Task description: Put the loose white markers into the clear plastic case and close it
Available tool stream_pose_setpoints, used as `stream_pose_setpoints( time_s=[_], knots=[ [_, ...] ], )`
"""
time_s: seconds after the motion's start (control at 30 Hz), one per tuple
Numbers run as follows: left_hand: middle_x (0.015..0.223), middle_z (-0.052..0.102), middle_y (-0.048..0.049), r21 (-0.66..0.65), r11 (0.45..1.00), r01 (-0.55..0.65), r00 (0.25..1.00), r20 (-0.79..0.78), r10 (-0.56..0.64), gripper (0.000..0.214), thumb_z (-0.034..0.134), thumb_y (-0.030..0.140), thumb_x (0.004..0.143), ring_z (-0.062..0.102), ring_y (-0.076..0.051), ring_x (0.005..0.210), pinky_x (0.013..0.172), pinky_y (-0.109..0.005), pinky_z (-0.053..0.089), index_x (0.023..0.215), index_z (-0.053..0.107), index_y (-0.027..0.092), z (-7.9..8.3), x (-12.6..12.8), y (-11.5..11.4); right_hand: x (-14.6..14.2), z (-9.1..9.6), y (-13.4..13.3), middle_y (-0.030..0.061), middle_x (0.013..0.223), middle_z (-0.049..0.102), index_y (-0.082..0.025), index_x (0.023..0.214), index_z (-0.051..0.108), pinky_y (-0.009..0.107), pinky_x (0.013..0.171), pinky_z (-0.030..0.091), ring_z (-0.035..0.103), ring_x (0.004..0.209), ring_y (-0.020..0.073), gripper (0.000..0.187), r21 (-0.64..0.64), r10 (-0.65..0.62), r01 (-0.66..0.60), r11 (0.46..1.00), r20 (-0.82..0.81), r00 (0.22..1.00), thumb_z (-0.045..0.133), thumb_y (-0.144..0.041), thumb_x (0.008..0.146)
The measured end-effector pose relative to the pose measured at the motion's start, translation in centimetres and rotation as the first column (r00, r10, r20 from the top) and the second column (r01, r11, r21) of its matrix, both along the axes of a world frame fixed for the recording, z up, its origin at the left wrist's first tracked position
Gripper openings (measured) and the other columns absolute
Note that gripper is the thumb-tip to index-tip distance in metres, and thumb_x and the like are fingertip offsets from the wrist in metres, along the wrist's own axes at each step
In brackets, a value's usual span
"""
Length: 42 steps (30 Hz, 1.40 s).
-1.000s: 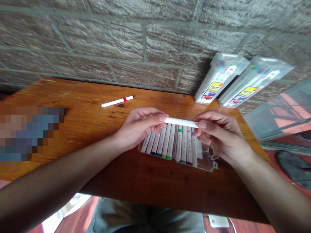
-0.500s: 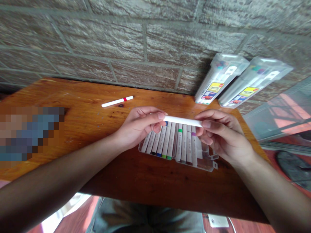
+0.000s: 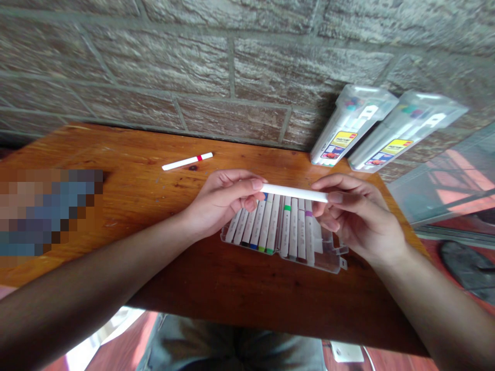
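Observation:
A white marker (image 3: 293, 192) is held level between both hands, just above an open clear case (image 3: 328, 260) with several white markers lying side by side. My left hand (image 3: 222, 198) pinches the marker's left end between thumb and fingers. My right hand (image 3: 353, 216) pinches its right end the same way. A loose white marker with a red band (image 3: 187, 161) lies on the wooden table (image 3: 127, 190) to the far left of the hands.
Two closed clear marker boxes (image 3: 350, 123) (image 3: 404, 129) lean against the brick wall at the back right. A pixelated patch covers the table's left side. The table's right edge drops to a red floor with a dark shoe (image 3: 467, 268).
My right hand has slid slightly to the right along the marker, so more of its white barrel shows between the hands. The left hand has stayed put.

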<state>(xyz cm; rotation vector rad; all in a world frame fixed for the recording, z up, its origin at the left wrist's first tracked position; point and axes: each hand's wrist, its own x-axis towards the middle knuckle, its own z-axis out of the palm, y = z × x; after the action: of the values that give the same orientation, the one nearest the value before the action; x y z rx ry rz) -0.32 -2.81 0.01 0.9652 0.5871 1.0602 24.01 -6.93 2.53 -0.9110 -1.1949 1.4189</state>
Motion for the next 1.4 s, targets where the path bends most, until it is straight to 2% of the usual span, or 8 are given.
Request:
stream_pose_setpoints(
  time_s=[0.33, 0.57, 0.77, 1.0, 1.2, 1.4],
  knots=[
    [0.068, 0.074, -0.0021, 0.007, 1.000, -0.010, 1.000, -0.006, 0.010, 0.012, 0.088, 0.023, 0.078, 0.058, -0.006, 0.056, 0.057, -0.017, 0.048, 0.084, 0.084, 0.013, 0.04, -0.04, -0.01, -0.02, 0.13, 0.01, 0.0026, 0.065, 0.076, -0.023, 0.090, 0.085, 0.024, 0.040, 0.031, 0.050, 0.042, 0.0095, 0.013, -0.020, -0.019, 0.019, 1.000, -0.009, 1.000, 0.081, -0.021, 0.077],
    [0.066, 0.073, -0.0026, 0.007, 0.999, -0.037, 0.999, -0.026, 0.037, 0.015, 0.090, 0.024, 0.074, 0.058, -0.007, 0.055, 0.055, -0.018, 0.048, 0.082, 0.083, 0.013, 0.12, -0.02, 0.07, -0.12, 0.04, 0.03, 0.0024, 0.065, 0.076, -0.024, 0.086, 0.084, 0.026, 0.039, 0.029, 0.048, 0.042, 0.0092, 0.009, 0.016, -0.059, 0.059, 0.998, -0.001, 0.998, 0.085, -0.023, 0.077],
    [0.068, 0.074, -0.0025, 0.009, 1.000, -0.021, 1.000, -0.013, 0.021, 0.012, 0.089, 0.022, 0.076, 0.060, -0.006, 0.056, 0.056, -0.016, 0.048, 0.083, 0.084, 0.014, -0.08, -0.04, 0.09, -0.32, -0.15, 0.10, 0.0019, 0.063, 0.075, -0.024, 0.086, 0.084, 0.024, 0.037, 0.028, 0.047, 0.040, 0.0081, 0.012, 0.031, -0.081, 0.081, 0.996, 0.016, 0.997, 0.091, -0.024, 0.075],
    [0.069, 0.075, -0.0018, 0.018, 1.000, -0.019, 1.000, -0.020, 0.020, 0.010, 0.089, 0.022, 0.078, 0.059, -0.005, 0.056, 0.056, -0.015, 0.047, 0.084, 0.084, 0.015, -0.13, 0.02, 0.06, -0.33, -0.29, 0.12, 0.0013, 0.065, 0.077, -0.024, 0.084, 0.084, 0.021, 0.035, 0.036, 0.052, 0.038, 0.0081, 0.014, 0.037, -0.117, 0.116, 0.993, 0.006, 0.993, 0.094, -0.025, 0.074],
    [0.069, 0.075, -0.0020, 0.015, 1.000, -0.023, 0.999, -0.022, 0.023, 0.010, 0.089, 0.022, 0.078, 0.059, -0.005, 0.056, 0.057, -0.016, 0.048, 0.083, 0.084, 0.015, 0.01, -0.01, 0.00, -0.28, 0.09, 0.13, 0.0021, 0.068, 0.080, -0.023, 0.085, 0.084, 0.020, 0.035, 0.046, 0.059, 0.039, 0.0098, 0.014, 0.002, -0.093, 0.093, 0.996, -0.005, 0.996, 0.093, -0.026, 0.075],
    [0.069, 0.075, -0.0023, 0.012, 0.999, -0.034, 0.999, -0.025, 0.034, 0.012, 0.089, 0.023, 0.076, 0.059, -0.006, 0.055, 0.056, -0.017, 0.048, 0.083, 0.084, 0.014, 0.08, -0.03, -0.01, -0.18, 0.25, 0.10, 0.0027, 0.070, 0.082, -0.022, 0.087, 0.084, 0.019, 0.037, 0.051, 0.064, 0.041, 0.0105, 0.011, -0.021, -0.065, 0.064, 0.998, -0.038, 0.997, 0.089, -0.023, 0.077]
  ],
)
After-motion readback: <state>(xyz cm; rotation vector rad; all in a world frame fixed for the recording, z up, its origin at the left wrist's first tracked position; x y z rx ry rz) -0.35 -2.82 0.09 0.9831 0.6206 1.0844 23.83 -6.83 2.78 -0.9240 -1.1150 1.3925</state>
